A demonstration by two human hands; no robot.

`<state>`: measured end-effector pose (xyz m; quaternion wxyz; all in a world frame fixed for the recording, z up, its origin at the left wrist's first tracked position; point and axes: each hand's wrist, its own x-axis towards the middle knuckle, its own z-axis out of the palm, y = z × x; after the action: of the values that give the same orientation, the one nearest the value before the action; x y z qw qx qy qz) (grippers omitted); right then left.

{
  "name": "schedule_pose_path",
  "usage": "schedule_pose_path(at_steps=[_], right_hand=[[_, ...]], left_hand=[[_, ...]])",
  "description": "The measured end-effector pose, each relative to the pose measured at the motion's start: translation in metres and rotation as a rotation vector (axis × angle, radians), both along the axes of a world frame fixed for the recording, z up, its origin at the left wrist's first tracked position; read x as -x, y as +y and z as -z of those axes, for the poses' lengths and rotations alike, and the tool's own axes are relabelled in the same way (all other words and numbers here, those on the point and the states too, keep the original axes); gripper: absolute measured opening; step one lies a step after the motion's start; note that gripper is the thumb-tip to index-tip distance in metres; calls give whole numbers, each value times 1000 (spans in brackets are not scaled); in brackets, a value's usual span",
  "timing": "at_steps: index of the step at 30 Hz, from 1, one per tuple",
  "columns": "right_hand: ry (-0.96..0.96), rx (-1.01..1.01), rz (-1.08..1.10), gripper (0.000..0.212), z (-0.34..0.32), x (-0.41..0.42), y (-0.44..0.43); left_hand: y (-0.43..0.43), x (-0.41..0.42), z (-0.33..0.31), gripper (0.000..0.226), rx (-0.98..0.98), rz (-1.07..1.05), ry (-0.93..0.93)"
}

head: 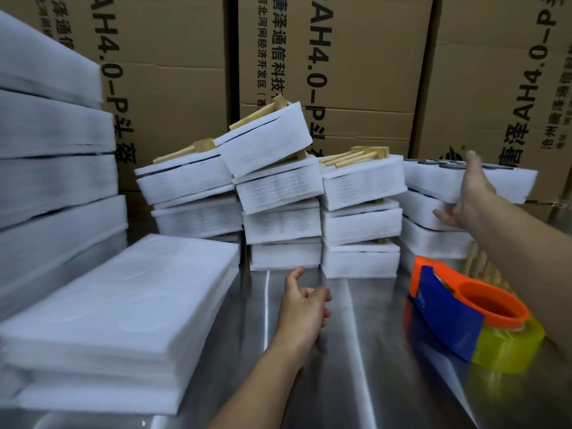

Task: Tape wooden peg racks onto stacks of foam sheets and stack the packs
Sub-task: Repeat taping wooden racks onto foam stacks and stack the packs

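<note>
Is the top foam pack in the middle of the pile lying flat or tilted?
Tilted. The top pack rests askew on the packs below, its right end higher than its left; its wooden rack slopes likewise.

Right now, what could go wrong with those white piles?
The tilted pack atop the middle pile rests crookedly and might slide off. The top pack that the right hand grips sits on an uneven pile, which could topple. That forearm passes close above the tape dispenser and may knock it.
</note>
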<state>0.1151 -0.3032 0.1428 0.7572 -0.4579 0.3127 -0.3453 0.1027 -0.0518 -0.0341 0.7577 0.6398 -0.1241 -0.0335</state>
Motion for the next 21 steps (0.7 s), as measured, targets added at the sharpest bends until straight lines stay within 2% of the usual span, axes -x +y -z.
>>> schedule_pose_path(at_steps=[7,9,12,15,21], right_hand=[[5,82,-129,37,-4,6,-17],[-29,68,-116,41,-4,9,-20],[-77,55,-97,27,-2,12,-16],[-121,38,-30,46,2,15,-12],[-207,8,64,40,7,21,-8]], left_hand=[[-1,1,-1,53,-7,-4,5],[-1,2,-2,53,-12,-4,-1],[0,4,-3,54,-23,-2,-3],[0,5,-3,53,-21,-3,-2],[0,6,-4,52,-19,2,1]])
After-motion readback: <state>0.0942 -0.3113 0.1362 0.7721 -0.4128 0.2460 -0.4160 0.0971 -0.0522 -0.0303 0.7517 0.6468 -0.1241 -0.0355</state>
